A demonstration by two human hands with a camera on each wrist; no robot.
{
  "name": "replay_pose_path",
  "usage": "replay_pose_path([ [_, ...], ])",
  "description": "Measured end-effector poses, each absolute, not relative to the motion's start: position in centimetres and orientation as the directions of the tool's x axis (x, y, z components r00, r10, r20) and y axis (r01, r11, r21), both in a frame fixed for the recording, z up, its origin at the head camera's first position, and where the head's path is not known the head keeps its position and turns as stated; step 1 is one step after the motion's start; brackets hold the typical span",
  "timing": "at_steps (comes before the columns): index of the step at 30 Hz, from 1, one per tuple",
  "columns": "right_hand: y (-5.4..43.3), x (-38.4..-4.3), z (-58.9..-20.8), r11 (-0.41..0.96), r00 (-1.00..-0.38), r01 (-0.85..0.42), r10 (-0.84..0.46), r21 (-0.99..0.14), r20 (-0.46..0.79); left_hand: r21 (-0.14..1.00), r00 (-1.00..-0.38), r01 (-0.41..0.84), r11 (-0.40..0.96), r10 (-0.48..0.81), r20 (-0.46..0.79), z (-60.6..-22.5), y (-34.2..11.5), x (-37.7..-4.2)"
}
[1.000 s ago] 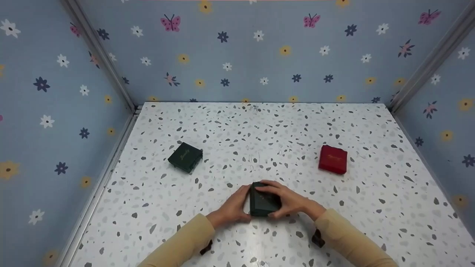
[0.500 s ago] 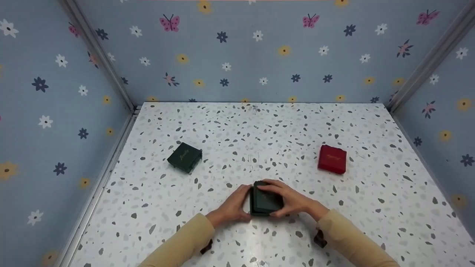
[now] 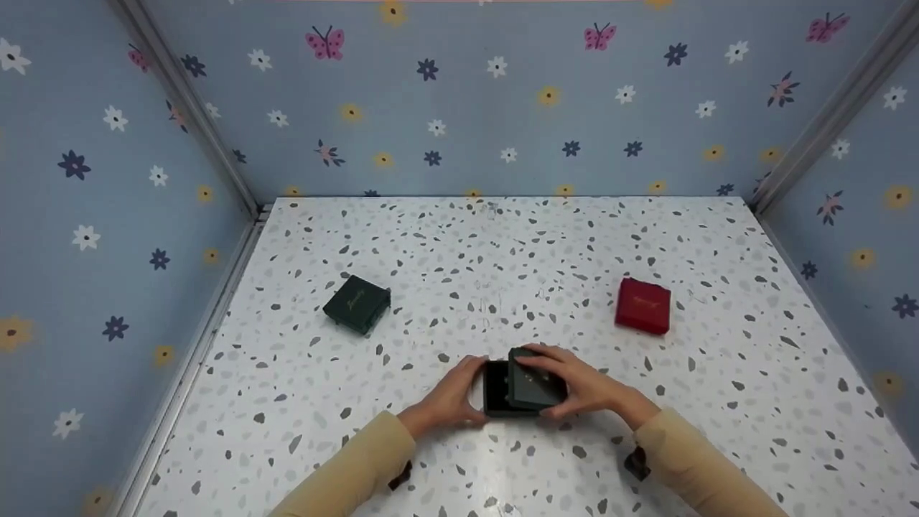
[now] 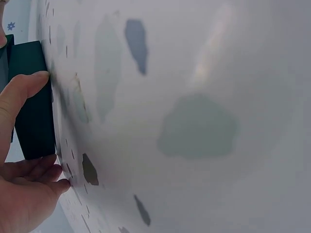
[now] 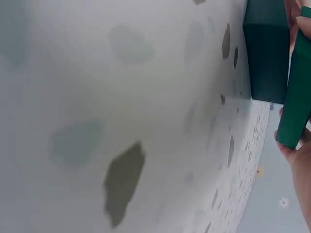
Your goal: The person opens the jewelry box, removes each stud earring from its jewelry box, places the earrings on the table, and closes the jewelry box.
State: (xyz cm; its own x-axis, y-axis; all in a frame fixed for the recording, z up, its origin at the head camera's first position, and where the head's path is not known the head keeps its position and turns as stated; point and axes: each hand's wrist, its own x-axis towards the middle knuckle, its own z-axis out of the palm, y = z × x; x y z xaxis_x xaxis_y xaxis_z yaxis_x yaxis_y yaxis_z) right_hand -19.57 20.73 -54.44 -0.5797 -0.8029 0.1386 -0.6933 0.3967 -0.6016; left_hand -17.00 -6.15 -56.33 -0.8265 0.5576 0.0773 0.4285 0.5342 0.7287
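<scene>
Low on the table, a dark green gift box base (image 3: 497,413) stands with its dark inside partly showing. My left hand (image 3: 449,396) grips it from the left, thumb on the near side and fingers on the far side, as the left wrist view also shows on the base (image 4: 34,109). My right hand (image 3: 590,385) pinches the box's dark green lid (image 3: 535,391), which has small gold marks on top. The lid sits shifted right and overlaps the base's right part, hiding it. In the right wrist view the lid (image 5: 295,92) is tilted beside the base (image 5: 268,60).
A second dark green box (image 3: 357,304) with gold lettering lies closed at the left. At the right is a closed red box (image 3: 643,307). Flower-patterned blue panels (image 3: 459,93) border the speckled white table (image 3: 459,244) at the back and sides.
The right hand has lifted the lid and moved it right off the base, exposing the left part of its inside. My left hand and the base have stayed in place.
</scene>
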Motion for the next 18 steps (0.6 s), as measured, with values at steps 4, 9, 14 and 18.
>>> replay_pose_path([
  [4, 21.8, -19.4, -54.3, 0.417, -0.604, -0.684, -0.784, -0.599, 0.144, 0.732, -0.830, 0.419, 0.537, 0.553, 0.069, -56.3, -6.1, -17.0],
  [9, 22.8, -19.5, -54.3, 0.431, -0.614, -0.692, -0.773, -0.579, 0.158, 0.733, -0.830, 0.418, 0.536, 0.554, 0.068, -56.2, -6.2, -16.9],
  [14, 23.8, -19.6, -54.0, 0.452, -0.626, -0.695, -0.763, -0.560, 0.161, 0.732, -0.832, 0.412, 0.543, 0.551, 0.060, -56.1, -6.1, -16.9],
  [18, 24.7, -19.7, -54.0, 0.465, -0.626, -0.705, -0.763, -0.536, 0.162, 0.733, -0.836, 0.403, 0.549, 0.547, 0.050, -56.1, -6.1, -16.9],
])
